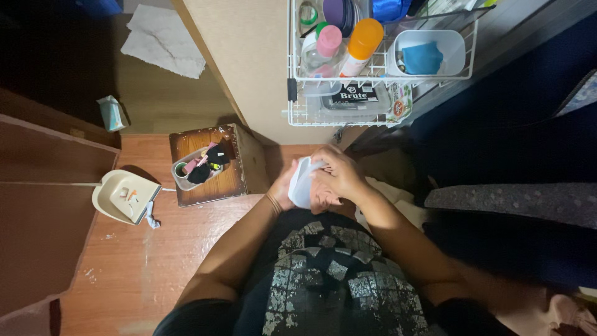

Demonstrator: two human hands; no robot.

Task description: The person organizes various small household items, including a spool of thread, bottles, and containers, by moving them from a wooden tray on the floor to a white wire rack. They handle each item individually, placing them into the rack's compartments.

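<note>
Left hand [287,190]: under the white container [302,182], fingers wrapped on its left side, grip closed around it.
Right hand [334,174]: on top and right side of white container, fingers curled over it, grip clamped on it too.
White container: small, pale plastic, held between both hands at centre of view, just above the person's dark patterned shirt [323,274], over the floor.
Wire rack [292,74]: white, far right of the hands, hung on a beige panel; holds an orange-capped bottle [362,38], a pink-capped bottle [328,41], a white tub [457,56] with a blue cloth [423,58].
Wooden stool [217,183]: left of the hands, carries a grey bowl [184,180] of small mixed items.
Dustpan [124,196]: cream, on wood floor [137,267], far left of stool.
Paper sheet [163,40]: crumpled, white, far left corner.
</note>
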